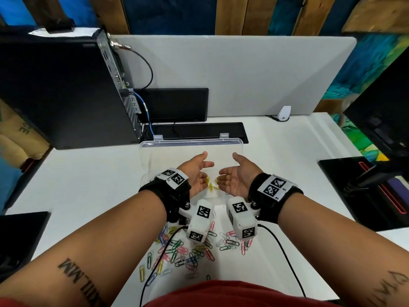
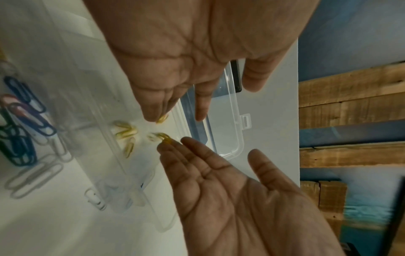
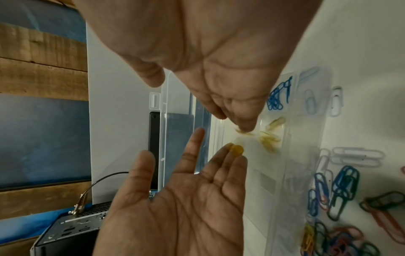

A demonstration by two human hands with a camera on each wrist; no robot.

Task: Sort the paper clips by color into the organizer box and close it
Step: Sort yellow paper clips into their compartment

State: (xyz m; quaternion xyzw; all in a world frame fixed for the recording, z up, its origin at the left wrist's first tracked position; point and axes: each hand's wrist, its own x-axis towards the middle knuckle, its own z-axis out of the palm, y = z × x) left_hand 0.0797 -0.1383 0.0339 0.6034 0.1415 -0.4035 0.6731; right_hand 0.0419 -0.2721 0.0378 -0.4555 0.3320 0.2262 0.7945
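Observation:
The clear organizer box (image 1: 144, 181) sits mid-desk with its lid (image 1: 192, 147) swung open behind it. Both hands hover over it, palms facing each other and fingers straight: the left hand (image 1: 204, 167) and the right hand (image 1: 230, 169). Between their fingertips several yellow clips (image 1: 211, 186) lie in one compartment. In the left wrist view a few yellow clips (image 2: 126, 133) sit loose in the box, and one more touches the right fingertips (image 2: 168, 147). Blue clips (image 3: 277, 97) appear to lie in a neighbouring compartment. A mixed pile of coloured clips (image 1: 188, 251) is spread on the desk close to my body.
A black computer tower (image 1: 55, 85) stands at the left and a grey divider (image 1: 221, 74) runs behind the desk. A black cable slot (image 1: 199, 130) lies just behind the lid. Dark devices sit at the right (image 1: 365, 185) and near left (image 1: 22, 229). Wrist cables (image 1: 283, 251) trail over the pile.

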